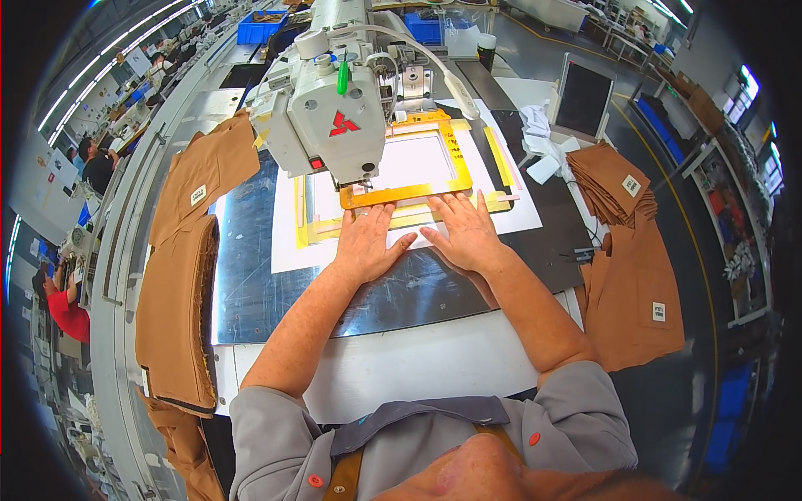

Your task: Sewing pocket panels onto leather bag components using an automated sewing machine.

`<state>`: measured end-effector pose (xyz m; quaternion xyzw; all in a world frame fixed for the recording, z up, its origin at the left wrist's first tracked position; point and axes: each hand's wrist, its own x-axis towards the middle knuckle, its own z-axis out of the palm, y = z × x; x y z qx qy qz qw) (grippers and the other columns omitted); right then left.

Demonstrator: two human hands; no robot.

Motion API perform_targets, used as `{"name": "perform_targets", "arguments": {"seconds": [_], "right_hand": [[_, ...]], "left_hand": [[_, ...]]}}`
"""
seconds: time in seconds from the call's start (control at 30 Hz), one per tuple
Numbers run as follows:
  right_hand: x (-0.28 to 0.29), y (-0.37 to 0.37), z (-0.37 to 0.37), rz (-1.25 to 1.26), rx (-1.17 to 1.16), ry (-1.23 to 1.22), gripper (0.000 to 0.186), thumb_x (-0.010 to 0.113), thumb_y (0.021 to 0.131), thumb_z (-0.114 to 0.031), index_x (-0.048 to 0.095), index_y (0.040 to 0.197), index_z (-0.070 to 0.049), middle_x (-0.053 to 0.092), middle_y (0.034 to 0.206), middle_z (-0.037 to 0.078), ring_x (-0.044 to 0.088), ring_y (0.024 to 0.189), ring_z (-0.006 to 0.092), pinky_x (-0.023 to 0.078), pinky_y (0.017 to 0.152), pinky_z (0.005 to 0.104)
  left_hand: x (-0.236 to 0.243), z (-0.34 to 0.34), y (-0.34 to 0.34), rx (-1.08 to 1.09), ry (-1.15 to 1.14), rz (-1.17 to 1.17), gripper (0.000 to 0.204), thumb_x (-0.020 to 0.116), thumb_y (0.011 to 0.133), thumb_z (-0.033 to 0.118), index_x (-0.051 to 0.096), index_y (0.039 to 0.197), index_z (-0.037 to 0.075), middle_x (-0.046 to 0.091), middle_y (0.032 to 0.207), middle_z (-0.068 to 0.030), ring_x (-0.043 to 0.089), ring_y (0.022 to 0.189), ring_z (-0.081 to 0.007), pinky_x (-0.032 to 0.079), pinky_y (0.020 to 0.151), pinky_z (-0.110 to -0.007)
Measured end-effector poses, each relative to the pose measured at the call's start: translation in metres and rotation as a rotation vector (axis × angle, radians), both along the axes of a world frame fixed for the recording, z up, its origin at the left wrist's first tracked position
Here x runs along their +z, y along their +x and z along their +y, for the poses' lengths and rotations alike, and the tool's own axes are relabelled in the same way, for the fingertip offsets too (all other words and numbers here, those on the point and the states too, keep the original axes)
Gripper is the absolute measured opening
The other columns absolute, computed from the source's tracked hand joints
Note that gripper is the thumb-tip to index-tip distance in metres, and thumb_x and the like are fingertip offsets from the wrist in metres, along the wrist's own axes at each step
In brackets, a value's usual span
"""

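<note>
Yellow frame [409,194]: 12 o'clock of both hands, beside machine head [322,129]. Probably stiff, light, slick; take it by the side bars. White sheet [288,257] beneath likely creases. Left hand [365,246], right hand [466,235]: flat, fingers extended, gripping nothing. Blue bin [257,34], 11 o'clock: brownish contents, unclear.

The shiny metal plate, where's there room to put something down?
The plate shows bare between the brown cloth stack and left forearm, and between that and the right forearm, nearer than the white paper. It's crowded around the sewing machine, where the left hand and right hand reach the yellow frame.
</note>
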<state>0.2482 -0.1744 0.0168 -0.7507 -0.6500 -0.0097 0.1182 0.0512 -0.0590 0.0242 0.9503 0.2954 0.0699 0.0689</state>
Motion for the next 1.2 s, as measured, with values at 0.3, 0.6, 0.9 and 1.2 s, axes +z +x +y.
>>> {"name": "perform_targets", "arguments": {"seconds": [0.3,0.6,0.9,1.2], "right_hand": [[0.007,0.003,0.01,0.002,-0.061,-0.091,0.073,0.038,0.104,-0.059,0.046,0.151,-0.004,0.045,0.155,0.014,0.032,0.15,0.0308,0.005,0.123,0.064],[0.005,0.003,0.015,-0.005,-0.118,-0.074,0.069,0.038,0.104,-0.058,0.056,0.142,-0.004,0.036,0.163,0.014,0.029,0.152,0.0286,0.007,0.123,0.0638],[0.001,0.002,0.016,-0.041,-0.163,-0.066,0.07,0.039,0.103,-0.06,0.054,0.144,-0.005,0.035,0.163,0.014,0.028,0.152,0.028,0.009,0.123,0.0647],[0.005,-0.001,0.016,-0.055,-0.159,-0.06,0.079,0.038,0.103,-0.061,0.035,0.157,-0.004,0.036,0.163,0.014,0.028,0.153,0.0275,0.007,0.123,0.0639]], "left_hand": [[-0.012,0.01,0.005,0.004,0.109,-0.094,0.092,0.028,0.1,0.073,0.04,0.153,-0.001,0.036,0.163,-0.0188,0.031,0.151,-0.0322,0.016,0.121,-0.054],[-0.014,0.014,0.006,0.01,0.089,-0.058,0.094,0.03,0.099,0.074,0.037,0.155,-0.002,0.035,0.164,-0.0179,0.031,0.152,-0.0322,0.02,0.12,-0.053],[-0.008,0.01,0.005,0.061,0.065,-0.035,0.096,0.033,0.097,0.076,0.041,0.152,-0.003,0.045,0.156,-0.0208,0.04,0.146,-0.0326,0.014,0.121,-0.058],[-0.012,0.01,-0.004,0.091,0.115,-0.08,0.095,0.037,0.095,0.076,0.048,0.146,-0.003,0.059,0.14,-0.0214,0.057,0.131,-0.0334,0.016,0.119,-0.065]]}}
